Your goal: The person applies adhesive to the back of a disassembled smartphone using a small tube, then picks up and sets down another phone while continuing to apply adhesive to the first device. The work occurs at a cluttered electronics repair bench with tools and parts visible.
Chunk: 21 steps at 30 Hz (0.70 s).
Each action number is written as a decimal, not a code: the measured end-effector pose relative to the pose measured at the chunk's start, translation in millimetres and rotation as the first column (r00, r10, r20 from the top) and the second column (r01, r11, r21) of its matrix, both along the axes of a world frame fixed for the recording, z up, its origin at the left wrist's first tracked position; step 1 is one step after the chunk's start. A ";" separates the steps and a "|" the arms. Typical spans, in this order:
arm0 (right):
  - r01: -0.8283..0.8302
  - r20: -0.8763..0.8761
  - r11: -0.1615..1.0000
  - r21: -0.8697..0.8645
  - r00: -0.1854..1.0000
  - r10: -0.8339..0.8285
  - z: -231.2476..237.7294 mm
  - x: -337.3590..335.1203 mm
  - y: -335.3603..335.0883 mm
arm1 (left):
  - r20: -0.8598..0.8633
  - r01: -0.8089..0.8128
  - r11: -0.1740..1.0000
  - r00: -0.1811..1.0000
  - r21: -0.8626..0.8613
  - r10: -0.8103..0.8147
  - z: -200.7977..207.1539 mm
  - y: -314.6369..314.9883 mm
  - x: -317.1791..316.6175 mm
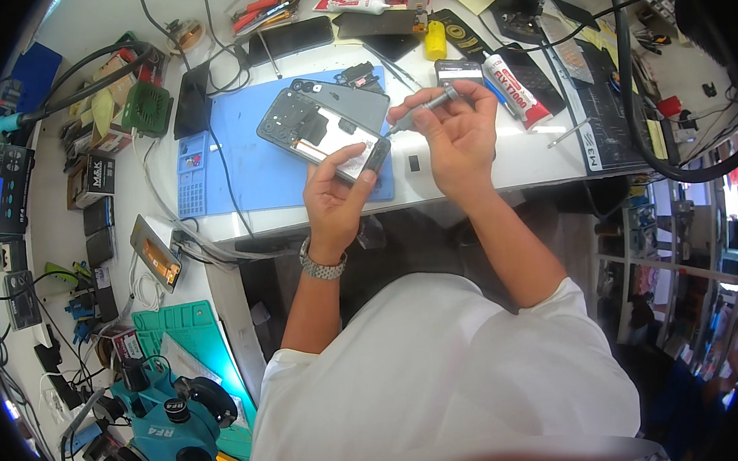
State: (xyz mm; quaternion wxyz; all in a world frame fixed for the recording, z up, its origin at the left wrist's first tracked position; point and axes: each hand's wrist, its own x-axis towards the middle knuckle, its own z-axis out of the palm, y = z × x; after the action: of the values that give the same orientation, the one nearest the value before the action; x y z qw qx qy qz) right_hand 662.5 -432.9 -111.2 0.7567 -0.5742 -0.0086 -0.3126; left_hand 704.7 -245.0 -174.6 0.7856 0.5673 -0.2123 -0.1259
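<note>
An opened smartphone (pixel 283 117) lies tilted over the blue silicone mat (pixel 247 166), its dark inner parts and a silvery white area showing. My left hand (pixel 333 203) grips its near right end between thumb and fingers. In my right hand (pixel 465 136) is a grey screwdriver (pixel 404 120), pinched between thumb and fingers, its tip at the right edge of the phone; whether it touches a screw is too small to tell. Behind the phone rests a dark grey phone back panel (pixel 340 101), with a small loose phone part (pixel 360 77) just beyond it.
A small black square (pixel 414 163) sits right of the mat. Beyond are a white-and-red glue tube (pixel 517 90), a yellow bottle (pixel 435 40) and a dark phone (pixel 290 38). A teal microscope (pixel 174 428) stands at lower left. A thick black cable (pixel 627 71) hangs at right.
</note>
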 end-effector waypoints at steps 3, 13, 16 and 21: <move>-0.024 -0.008 0.999 0.041 1.000 0.025 -2.8 -8.8 11.5 | 0.118 -0.038 0.999 0.992 0.026 0.035 3.2 -4.1 -0.9; -0.036 0.027 0.998 0.058 0.999 0.035 -15.8 -11.6 16.8 | 0.181 -0.136 0.981 0.977 0.137 0.110 6.3 -4.3 -2.8; -0.033 0.020 0.999 0.029 0.999 0.033 -14.7 -14.1 16.6 | 0.167 -0.134 0.983 0.980 0.127 0.112 5.0 -5.7 -2.3; -0.007 0.045 0.997 -0.076 0.999 0.010 -13.1 -17.1 16.5 | 0.152 -0.134 0.982 0.982 0.136 0.113 3.6 -7.0 -2.3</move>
State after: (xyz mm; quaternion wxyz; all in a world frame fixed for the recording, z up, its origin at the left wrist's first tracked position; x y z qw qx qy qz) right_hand 645.4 -416.4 -124.3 0.7352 -0.5953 -0.0402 -0.3217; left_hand 702.4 -252.0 -171.0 0.7311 0.6429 -0.2229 -0.0509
